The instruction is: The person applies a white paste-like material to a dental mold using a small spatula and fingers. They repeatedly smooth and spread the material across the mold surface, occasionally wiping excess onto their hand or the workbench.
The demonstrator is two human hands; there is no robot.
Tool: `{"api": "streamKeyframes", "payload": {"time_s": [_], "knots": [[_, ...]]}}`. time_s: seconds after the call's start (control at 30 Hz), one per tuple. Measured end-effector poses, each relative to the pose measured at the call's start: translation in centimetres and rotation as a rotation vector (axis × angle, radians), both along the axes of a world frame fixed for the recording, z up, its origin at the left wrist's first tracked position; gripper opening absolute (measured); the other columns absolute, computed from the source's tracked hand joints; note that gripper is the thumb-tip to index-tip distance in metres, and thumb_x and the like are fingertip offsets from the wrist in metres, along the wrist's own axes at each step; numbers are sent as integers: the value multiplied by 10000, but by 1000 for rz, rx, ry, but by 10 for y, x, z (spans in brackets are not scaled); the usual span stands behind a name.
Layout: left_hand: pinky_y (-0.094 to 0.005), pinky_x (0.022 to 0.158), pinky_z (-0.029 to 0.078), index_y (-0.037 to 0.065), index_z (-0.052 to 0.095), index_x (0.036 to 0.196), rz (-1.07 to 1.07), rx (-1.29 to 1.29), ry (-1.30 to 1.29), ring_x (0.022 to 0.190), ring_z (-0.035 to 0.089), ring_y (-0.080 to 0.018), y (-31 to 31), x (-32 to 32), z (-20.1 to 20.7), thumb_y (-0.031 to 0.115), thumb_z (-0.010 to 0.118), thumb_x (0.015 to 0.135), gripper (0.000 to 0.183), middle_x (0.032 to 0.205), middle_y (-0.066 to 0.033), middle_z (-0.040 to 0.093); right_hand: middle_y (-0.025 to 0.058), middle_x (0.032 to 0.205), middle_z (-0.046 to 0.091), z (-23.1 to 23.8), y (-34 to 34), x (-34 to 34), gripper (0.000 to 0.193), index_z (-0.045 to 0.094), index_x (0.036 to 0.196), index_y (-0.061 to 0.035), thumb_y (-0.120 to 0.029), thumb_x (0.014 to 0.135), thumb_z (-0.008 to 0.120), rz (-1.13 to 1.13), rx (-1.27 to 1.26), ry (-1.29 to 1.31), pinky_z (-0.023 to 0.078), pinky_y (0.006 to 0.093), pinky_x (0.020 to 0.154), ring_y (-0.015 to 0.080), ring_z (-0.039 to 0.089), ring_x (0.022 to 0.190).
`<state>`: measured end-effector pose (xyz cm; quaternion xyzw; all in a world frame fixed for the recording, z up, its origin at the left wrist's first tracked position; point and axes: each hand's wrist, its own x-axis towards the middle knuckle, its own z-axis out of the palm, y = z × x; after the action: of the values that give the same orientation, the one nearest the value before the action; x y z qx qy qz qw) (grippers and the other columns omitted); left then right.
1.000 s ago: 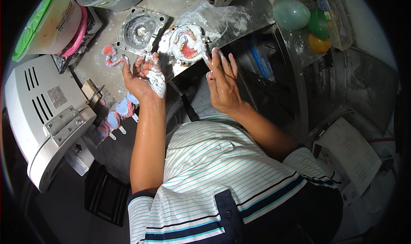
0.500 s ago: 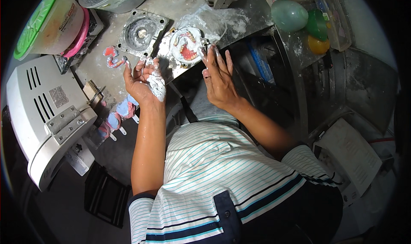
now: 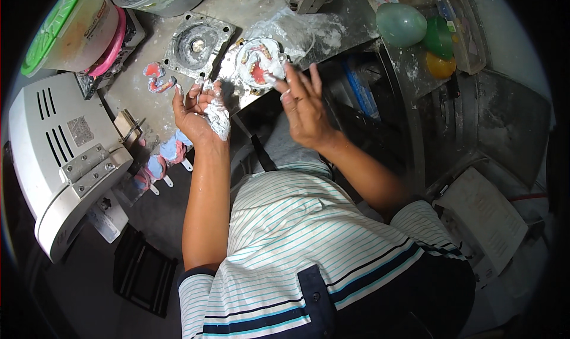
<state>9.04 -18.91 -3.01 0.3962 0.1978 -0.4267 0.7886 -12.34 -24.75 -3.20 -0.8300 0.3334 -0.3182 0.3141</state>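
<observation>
My left hand (image 3: 196, 110) is palm up with its fingers curled, cradling a lump of wet white plaster (image 3: 217, 118). My right hand (image 3: 306, 110) hangs at the table edge with its fingers apart and plaster on the tips. One of its fingers reaches toward the near right rim of a metal flask half (image 3: 256, 92); I cannot tell whether it touches. In that flask, white plaster surrounds a denture (image 3: 257, 73) with red base and pale teeth. The second flask half (image 3: 198, 45), grey and hollow, lies to the left.
Red denture pieces (image 3: 158, 81) lie left of the flask halves. Plastic tubs (image 3: 172, 1) stand at the far left, near a white machine (image 3: 65, 143). Pink-and-blue impression trays (image 3: 165, 161) line the table's left edge. A green rubber bowl (image 3: 401, 24) sits at the far right.
My right hand has shifted slightly left and its fingers have bent and spread differently, one now reaching over the flask's rim. My left hand and its plaster stay nearly still.
</observation>
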Motion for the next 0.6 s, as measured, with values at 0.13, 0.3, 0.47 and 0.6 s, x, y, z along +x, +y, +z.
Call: {"api": "streamKeyframes", "payload": {"time_s": [0.13,0.3,0.47,0.6], "knots": [[-392,704,634,-91,576,903,26,20,-33,666,663,-292,-5,-7,9,303,623,941,399,774,-171,628,102,1106,720,2,-59,-14,587,295,1494,71,-89,970,506,11,-70,46,184,566,1151,321,560,1128],[-405,727,632,-82,586,887,88,55,-35,615,637,-253,-9,-10,15,302,625,938,389,696,-97,585,115,1113,718,14,-86,-3,691,239,1505,89,-103,927,565,202,-291,283,166,594,1154,346,538,1222],[-372,680,619,-53,581,817,77,26,-50,598,640,-278,-3,-8,15,308,634,933,383,693,-131,604,157,1079,711,20,-75,-6,698,238,1483,135,-153,945,577,293,-345,441,163,623,1155,358,565,1219],[-365,660,612,-49,583,812,104,28,-10,647,654,-313,-1,-8,12,323,645,925,394,724,-173,612,141,1087,705,41,-78,-9,666,290,1459,150,-136,935,584,316,-259,349,201,623,1145,322,553,1216]]}}
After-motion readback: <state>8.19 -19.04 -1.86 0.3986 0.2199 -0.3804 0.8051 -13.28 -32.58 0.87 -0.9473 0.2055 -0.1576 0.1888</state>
